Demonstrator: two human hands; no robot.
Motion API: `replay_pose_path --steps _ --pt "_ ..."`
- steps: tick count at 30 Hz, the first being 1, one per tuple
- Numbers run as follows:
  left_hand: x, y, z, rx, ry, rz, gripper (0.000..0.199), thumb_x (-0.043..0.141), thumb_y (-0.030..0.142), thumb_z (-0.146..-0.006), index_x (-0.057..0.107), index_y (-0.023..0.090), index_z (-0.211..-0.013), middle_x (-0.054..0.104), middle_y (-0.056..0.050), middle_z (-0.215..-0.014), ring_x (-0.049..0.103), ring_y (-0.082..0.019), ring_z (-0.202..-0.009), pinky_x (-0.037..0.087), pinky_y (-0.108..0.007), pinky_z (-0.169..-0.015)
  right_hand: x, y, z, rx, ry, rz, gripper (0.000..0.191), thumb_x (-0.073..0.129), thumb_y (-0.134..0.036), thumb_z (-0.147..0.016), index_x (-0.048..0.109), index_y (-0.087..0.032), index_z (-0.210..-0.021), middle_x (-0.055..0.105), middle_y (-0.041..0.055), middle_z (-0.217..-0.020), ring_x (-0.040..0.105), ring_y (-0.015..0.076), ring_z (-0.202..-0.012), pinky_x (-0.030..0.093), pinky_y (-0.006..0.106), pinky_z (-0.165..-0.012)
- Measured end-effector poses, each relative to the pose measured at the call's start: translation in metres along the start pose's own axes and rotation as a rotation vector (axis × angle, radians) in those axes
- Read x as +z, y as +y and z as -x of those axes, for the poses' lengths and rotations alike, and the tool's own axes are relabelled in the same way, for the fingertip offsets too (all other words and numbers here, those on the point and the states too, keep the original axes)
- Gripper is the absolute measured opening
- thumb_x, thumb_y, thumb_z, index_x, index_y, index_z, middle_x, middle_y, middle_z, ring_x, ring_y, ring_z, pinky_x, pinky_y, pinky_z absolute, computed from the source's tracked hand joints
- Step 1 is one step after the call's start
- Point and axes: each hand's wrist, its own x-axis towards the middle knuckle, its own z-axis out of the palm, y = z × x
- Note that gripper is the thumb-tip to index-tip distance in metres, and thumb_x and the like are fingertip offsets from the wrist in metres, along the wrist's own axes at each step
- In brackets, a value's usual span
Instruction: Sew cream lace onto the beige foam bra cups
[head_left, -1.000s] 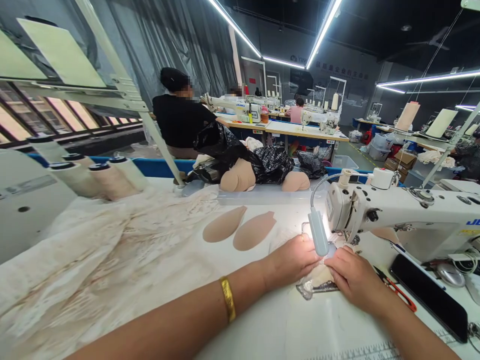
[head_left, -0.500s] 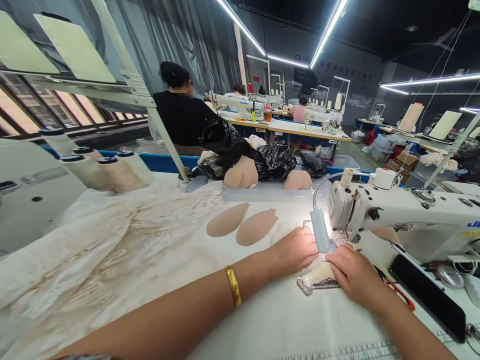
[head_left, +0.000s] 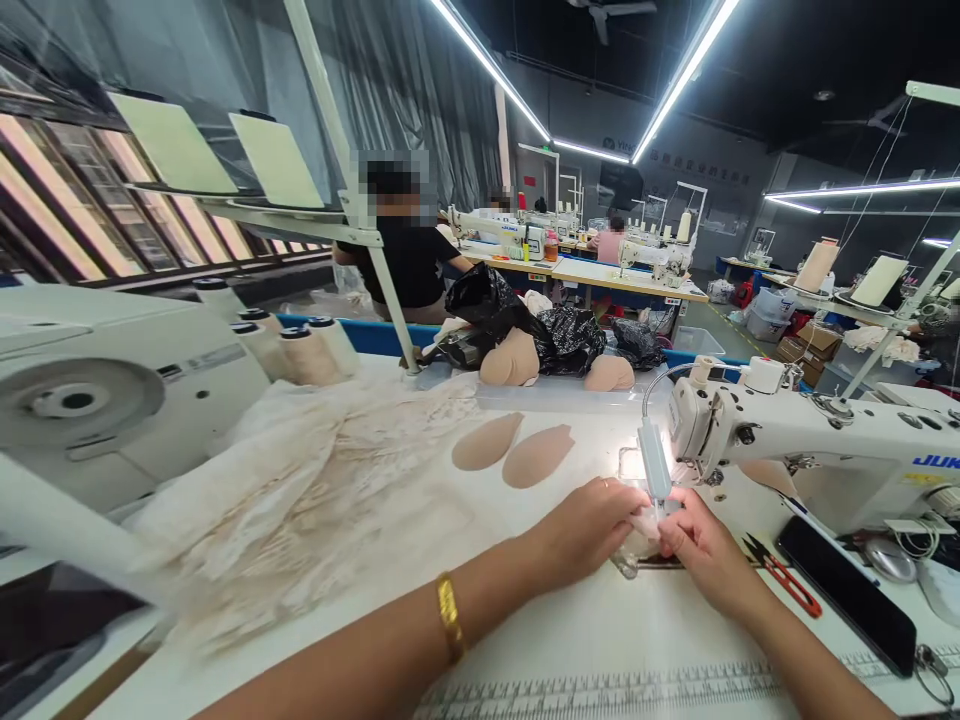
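Observation:
Just in front of the needle area of a white sewing machine, both hands pinch a small piece of pale, sheer fabric. My left hand grips its left side, fingers bent together. On the right side, my right hand closes on the same fabric with thumb and fingers. A small grey lamp on a bendy neck shines over them and hides part of the fingertips. Two beige cup-shaped pieces lie flat to the left of the machine.
Cream lace fabric spreads over the table's left. Thread cones stand behind it. Red-handled snips and a black phone lie right of my hands. Black plastic bags sit at the back. A person sits beyond.
Both hands have drawn slightly toward me, lifting the fabric between their fingertips. The view has turned left, showing more of the machine on that side. The seated person's posture has changed.

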Motion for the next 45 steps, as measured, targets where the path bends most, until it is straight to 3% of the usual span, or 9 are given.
replay_pose_path --steps 3,6,8,12,16,21,25,34,45 --pt "0.013 0.026 0.046 -0.077 -0.089 0.226 0.031 0.071 0.052 -0.096 0.073 0.026 -0.114 0.075 -0.009 -0.114 0.072 -0.024 -0.097 0.061 -0.036 -0.083 0.020 -0.013 0.013 0.086 0.073 -0.236 0.047 0.065 -0.051 -0.095 0.056 -0.024 -0.132 0.061 -0.0055 -0.073 0.057 0.0169 -0.064 0.045 0.027 -0.062" --pt "0.034 0.050 0.078 -0.619 -0.160 1.103 0.045 0.081 0.056 -0.086 0.072 0.023 -0.116 0.078 -0.012 -0.100 0.076 -0.026 -0.091 0.059 -0.037 -0.081 0.045 -0.020 0.035 0.053 0.209 -0.375 0.056 0.073 -0.053 -0.089 0.057 -0.025 -0.135 0.064 -0.0029 -0.078 0.058 0.0177 -0.067 0.048 0.028 -0.064" --pt "0.041 0.061 0.082 -0.814 0.087 1.402 0.049 0.085 0.054 -0.081 0.072 0.019 -0.112 0.078 -0.014 -0.103 0.075 -0.027 -0.095 0.058 -0.037 -0.085 0.061 -0.020 0.052 0.029 0.291 -0.412 0.060 0.075 -0.057 -0.087 0.059 -0.026 -0.135 0.069 0.0009 -0.086 0.063 0.0205 -0.076 0.053 0.031 -0.070" --pt "0.032 0.070 0.063 -0.832 0.633 1.439 0.042 0.092 0.036 -0.073 0.073 0.016 -0.105 0.077 -0.012 -0.114 0.072 -0.027 -0.107 0.059 -0.031 -0.088 0.080 -0.011 0.084 0.028 0.398 -0.367 0.060 0.076 -0.060 -0.087 0.061 -0.027 -0.134 0.071 0.0044 -0.097 0.067 0.0236 -0.089 0.055 0.032 -0.079" --pt "0.021 0.071 0.051 -0.986 0.767 1.577 0.020 0.071 0.031 -0.096 0.073 0.016 -0.108 0.078 -0.008 -0.109 0.073 -0.024 -0.102 0.060 -0.030 -0.085 0.079 -0.001 0.099 0.028 0.511 -0.343 0.056 0.075 -0.055 -0.092 0.059 -0.027 -0.137 0.062 -0.0011 -0.082 0.061 0.0180 -0.075 0.053 0.029 -0.074" --pt "0.029 0.073 0.061 -0.804 0.614 1.637 0.032 0.079 0.042 -0.090 0.075 0.016 -0.108 0.078 -0.011 -0.110 0.074 -0.026 -0.102 0.060 -0.031 -0.085 0.074 0.003 0.105 0.008 0.599 -0.338 0.058 0.077 -0.053 -0.091 0.058 -0.026 -0.139 0.063 -0.0017 -0.082 0.063 0.0176 -0.076 0.054 0.030 -0.075" --pt "0.040 0.073 0.067 -0.880 0.498 1.560 0.046 0.095 0.032 -0.072 0.076 0.015 -0.110 0.078 -0.012 -0.111 0.073 -0.025 -0.095 0.059 -0.030 -0.079 0.080 0.007 0.109 0.002 0.680 -0.308 0.061 0.081 -0.053 -0.087 0.060 -0.023 -0.136 0.072 0.0048 -0.096 0.070 0.0235 -0.092 0.057 0.036 -0.083" --pt "0.035 0.080 0.057 -0.890 0.718 1.577 0.023 0.074 0.037 -0.096 0.077 0.016 -0.104 0.076 -0.012 -0.117 0.070 -0.025 -0.110 0.061 -0.031 -0.087 0.093 0.007 0.115 -0.007 0.716 -0.260 0.061 0.079 -0.053 -0.088 0.060 -0.021 -0.136 0.076 0.0105 -0.105 0.072 0.0261 -0.097 0.059 0.035 -0.081" --pt "0.035 0.086 0.058 -0.754 0.689 1.447 0.057 0.098 0.042 -0.067 0.072 0.018 -0.111 0.077 -0.010 -0.115 0.069 -0.029 -0.112 0.058 -0.032 -0.086 0.081 0.004 0.110 0.017 0.602 -0.365 0.065 0.076 -0.058 -0.090 0.055 -0.024 -0.141 0.059 -0.0025 -0.079 0.061 0.0165 -0.073 0.052 0.028 -0.071"
